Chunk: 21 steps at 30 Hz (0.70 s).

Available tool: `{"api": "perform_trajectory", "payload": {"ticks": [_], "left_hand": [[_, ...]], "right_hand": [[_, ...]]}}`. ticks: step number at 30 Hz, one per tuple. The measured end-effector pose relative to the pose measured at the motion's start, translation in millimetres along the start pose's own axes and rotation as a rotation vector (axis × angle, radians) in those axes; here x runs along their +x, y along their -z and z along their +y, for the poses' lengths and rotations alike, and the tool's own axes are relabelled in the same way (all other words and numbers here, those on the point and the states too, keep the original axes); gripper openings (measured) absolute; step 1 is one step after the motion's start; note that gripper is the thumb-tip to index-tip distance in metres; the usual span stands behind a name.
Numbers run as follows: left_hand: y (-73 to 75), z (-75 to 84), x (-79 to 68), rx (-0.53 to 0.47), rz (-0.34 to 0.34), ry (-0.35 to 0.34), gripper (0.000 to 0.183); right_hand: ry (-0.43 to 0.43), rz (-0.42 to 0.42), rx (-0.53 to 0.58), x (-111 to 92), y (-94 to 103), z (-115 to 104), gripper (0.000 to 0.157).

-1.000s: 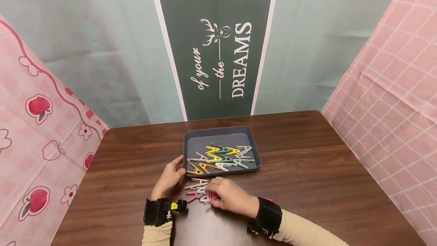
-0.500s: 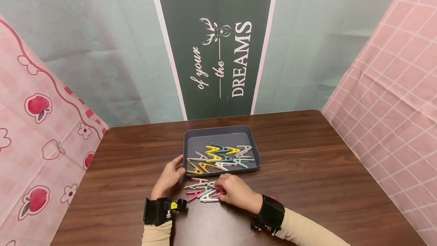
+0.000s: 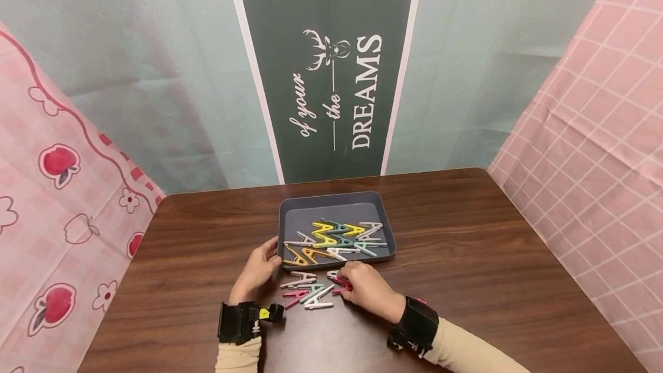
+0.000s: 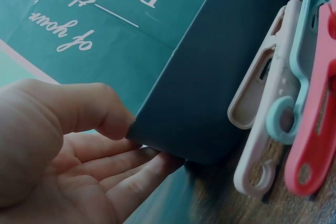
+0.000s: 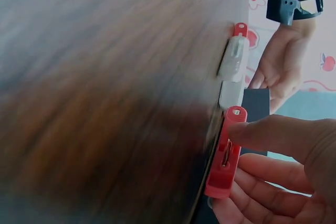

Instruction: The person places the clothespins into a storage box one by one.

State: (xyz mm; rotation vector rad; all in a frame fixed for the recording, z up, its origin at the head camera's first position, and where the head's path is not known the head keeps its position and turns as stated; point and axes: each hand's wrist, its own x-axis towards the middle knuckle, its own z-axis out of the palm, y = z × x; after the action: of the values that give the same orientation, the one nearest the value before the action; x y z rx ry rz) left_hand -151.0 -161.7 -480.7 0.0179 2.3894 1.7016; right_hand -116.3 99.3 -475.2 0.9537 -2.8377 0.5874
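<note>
My left hand (image 3: 259, 263) grips the near-left corner of a dark grey tray (image 3: 300, 214); the left wrist view shows the thumb at its rim and fingers under the corner. My right hand (image 3: 370, 289) pinches a red clothespin (image 5: 223, 166) between thumb and fingers, just in front of the tray. A white clothespin (image 3: 332, 274) lies right by those fingertips, partly hidden. Left of this hand, a small heap on the table includes a pink clothespin (image 3: 296, 295), a pale green clothespin (image 3: 312, 290), a white clothespin (image 3: 319, 300) and a beige clothespin (image 3: 303, 278).
Inside the tray lie several clothespins: yellow (image 3: 323, 240), dark green (image 3: 342, 240), orange (image 3: 311, 254), white and grey. The brown wooden table (image 3: 440, 235) reaches back to a printed curtain (image 3: 331, 102).
My right hand has drawn the red clothespin rightward out of the heap, and the white one beside it has shifted right too. My left hand stays at the tray corner.
</note>
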Motion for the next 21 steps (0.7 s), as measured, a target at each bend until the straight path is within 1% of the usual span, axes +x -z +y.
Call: {"api": "perform_trajectory", "payload": {"ticks": [2, 7, 14, 21], "left_hand": [[0.1, 0.4, -0.1, -0.005, -0.002, -0.004, 0.061], [0.2, 0.8, -0.7, -0.023, -0.007, -0.006, 0.061], [-0.9, -1.4, 0.2, -0.013, 0.006, 0.006, 0.061], [-1.3, -1.2, 0.4, -0.011, 0.006, 0.007, 0.061]], "right_hand": [[-0.011, 0.0, 0.004, -1.4, -0.4, 2.2, 0.018], [-0.008, -0.017, -0.001, -3.2, -1.3, 5.6, 0.017], [0.046, 0.004, -0.035, -4.3, 3.1, -0.1, 0.017], [0.073, -0.01, -0.102, -3.1, 2.1, -6.4, 0.017]]}}
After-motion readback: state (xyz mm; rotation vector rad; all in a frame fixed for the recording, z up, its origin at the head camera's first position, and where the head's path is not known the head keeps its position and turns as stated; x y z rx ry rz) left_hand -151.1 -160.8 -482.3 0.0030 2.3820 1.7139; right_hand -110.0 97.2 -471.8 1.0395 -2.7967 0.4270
